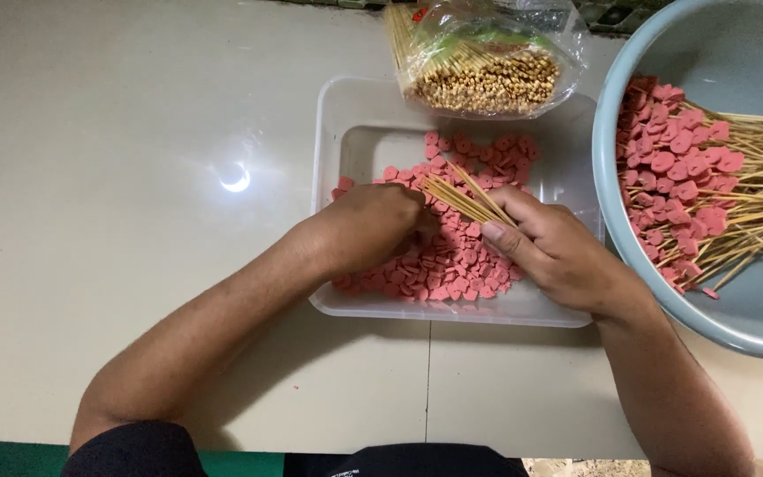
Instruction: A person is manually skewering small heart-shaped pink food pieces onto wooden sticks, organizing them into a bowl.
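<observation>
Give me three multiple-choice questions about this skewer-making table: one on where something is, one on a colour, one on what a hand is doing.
1. Where do the finished skewers lie?
A. In the round bowl on the right
B. In the clear tray
C. On the bare table

2. What colour are the small slices in the clear tray?
A. Green
B. Pink
C. White

3. What does the right hand hold?
A. Nothing
B. A knife
C. A bundle of bare sticks

Answers:
1 A, their pink ends rest inside the bowl.
2 B, the tray holds a pink heap, where the left hand reaches.
3 C, thin wooden sticks jut from its grip over the tray.
</observation>
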